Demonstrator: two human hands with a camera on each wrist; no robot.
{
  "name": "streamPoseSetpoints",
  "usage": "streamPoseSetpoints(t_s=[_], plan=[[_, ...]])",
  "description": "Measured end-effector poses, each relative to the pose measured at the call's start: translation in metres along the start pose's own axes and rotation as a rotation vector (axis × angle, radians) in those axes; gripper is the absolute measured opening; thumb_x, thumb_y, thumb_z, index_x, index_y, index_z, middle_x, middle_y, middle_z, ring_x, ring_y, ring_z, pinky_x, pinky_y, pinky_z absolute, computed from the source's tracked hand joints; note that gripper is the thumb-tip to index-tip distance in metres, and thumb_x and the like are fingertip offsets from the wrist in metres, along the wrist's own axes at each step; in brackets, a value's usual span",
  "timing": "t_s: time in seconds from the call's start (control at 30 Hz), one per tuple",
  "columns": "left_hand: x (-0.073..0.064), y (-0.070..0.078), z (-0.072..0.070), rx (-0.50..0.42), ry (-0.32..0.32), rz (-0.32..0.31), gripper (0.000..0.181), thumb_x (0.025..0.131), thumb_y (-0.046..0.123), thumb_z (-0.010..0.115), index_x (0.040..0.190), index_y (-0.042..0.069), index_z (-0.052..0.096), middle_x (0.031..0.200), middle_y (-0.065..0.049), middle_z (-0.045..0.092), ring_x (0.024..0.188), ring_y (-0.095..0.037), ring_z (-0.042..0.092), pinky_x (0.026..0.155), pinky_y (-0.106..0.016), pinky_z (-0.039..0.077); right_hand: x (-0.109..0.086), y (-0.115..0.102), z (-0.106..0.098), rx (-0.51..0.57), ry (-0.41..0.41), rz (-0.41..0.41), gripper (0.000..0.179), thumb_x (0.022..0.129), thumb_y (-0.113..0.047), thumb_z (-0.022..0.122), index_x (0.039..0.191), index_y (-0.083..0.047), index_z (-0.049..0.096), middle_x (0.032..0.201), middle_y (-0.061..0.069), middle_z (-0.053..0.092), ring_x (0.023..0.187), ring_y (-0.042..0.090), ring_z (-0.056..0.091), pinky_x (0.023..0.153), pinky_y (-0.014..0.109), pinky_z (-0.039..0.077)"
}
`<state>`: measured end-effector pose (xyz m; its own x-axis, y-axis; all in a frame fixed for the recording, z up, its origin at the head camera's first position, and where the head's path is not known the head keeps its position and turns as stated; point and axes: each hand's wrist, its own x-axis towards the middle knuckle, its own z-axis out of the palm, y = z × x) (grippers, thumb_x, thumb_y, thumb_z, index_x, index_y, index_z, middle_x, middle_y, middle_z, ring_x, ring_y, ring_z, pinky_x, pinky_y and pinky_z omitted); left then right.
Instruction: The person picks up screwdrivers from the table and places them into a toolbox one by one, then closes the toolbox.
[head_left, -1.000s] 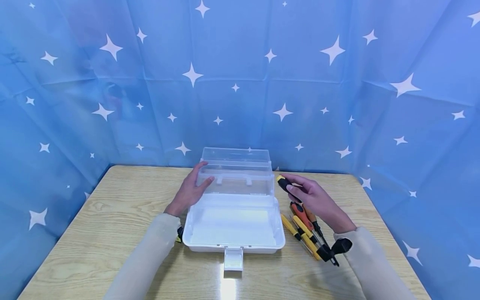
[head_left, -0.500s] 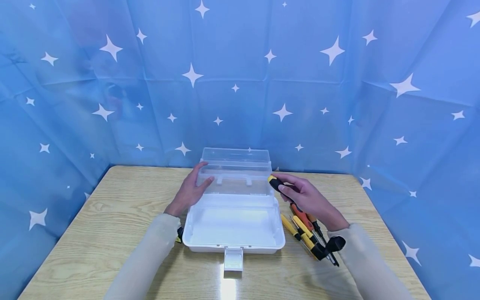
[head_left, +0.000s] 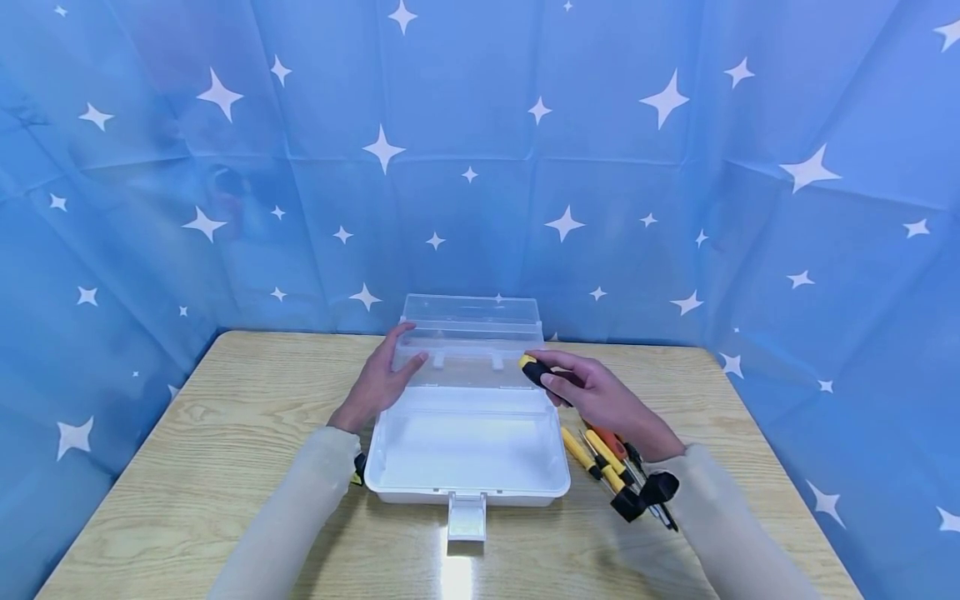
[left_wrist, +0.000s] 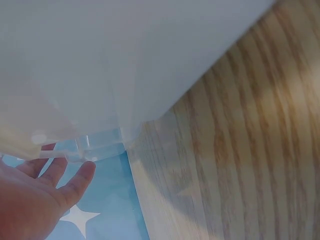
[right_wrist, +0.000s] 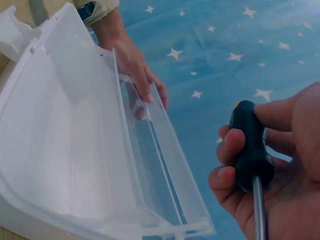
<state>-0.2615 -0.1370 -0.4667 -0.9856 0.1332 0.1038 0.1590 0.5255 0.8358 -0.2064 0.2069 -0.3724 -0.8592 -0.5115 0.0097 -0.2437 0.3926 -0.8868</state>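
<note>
A white toolbox (head_left: pixel 405 497) stands on the table, its clear lid (head_left: pixel 472 379) raised at the back. My left hand (head_left: pixel 373 385) grips the lid's left edge, thumb in front and fingers behind, as the right wrist view also shows. My right hand (head_left: pixel 603 398) holds a screwdriver (right_wrist: pixel 247 142) by its black handle, which has a yellow end; the metal shaft points back past the palm. This hand is raised by the lid's right edge. The toolbox's inside (right_wrist: pixel 75 150) is bare.
Several yellow-handled tools (head_left: pixel 577 454) and an orange-handled one (head_left: pixel 609 442) lie right of the toolbox, partly under my right wrist. A small black-and-yellow object (head_left: pixel 358 471) peeks out at its left. The front latch (head_left: pixel 467 518) hangs down. A blue starry curtain (head_left: pixel 480 208) stands behind the table.
My right hand has moved left with the screwdriver, from over the loose tools to the lid's right edge. The left hand and the toolbox stay put.
</note>
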Motion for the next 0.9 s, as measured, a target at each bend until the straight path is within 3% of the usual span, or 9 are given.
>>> streamPoseSetpoints(t_s=[0.4, 0.67, 0.9], plan=[[0.000, 0.000, 0.000, -0.012, -0.002, 0.006, 0.068, 0.096, 0.060, 0.052, 0.154, 0.033, 0.028, 0.165, -0.004, 0.020, 0.151, -0.032, 0.020, 0.115, -0.063, 0.027, 0.006, -0.012, 0.013, -0.009, -0.076, -0.063, 0.041, 0.106, -0.016, 0.048, 0.147, -0.012, 0.048, 0.086, 0.017, 0.057, 0.077, 0.042, 0.051, 0.058, 0.028, 0.040], [0.000, 0.000, 0.000, -0.011, -0.005, -0.006, 0.068, 0.096, 0.060, 0.051, 0.154, 0.034, 0.028, 0.165, -0.004, 0.021, 0.150, -0.033, 0.021, 0.114, -0.063, 0.028, 0.009, -0.016, 0.022, -0.044, -0.134, -0.093, 0.041, 0.106, -0.016, 0.048, 0.147, -0.010, 0.047, 0.083, 0.007, 0.055, 0.080, 0.034, 0.053, 0.066, 0.029, 0.043], [0.000, 0.001, -0.001, -0.008, -0.002, -0.003, 0.068, 0.096, 0.061, 0.051, 0.154, 0.034, 0.027, 0.165, -0.004, 0.021, 0.150, -0.033, 0.021, 0.114, -0.064, 0.028, 0.014, -0.017, 0.030, -0.046, -0.182, -0.114, 0.042, 0.105, -0.018, 0.049, 0.146, -0.009, 0.047, 0.085, 0.014, 0.057, 0.080, 0.036, 0.054, 0.065, 0.028, 0.043]])
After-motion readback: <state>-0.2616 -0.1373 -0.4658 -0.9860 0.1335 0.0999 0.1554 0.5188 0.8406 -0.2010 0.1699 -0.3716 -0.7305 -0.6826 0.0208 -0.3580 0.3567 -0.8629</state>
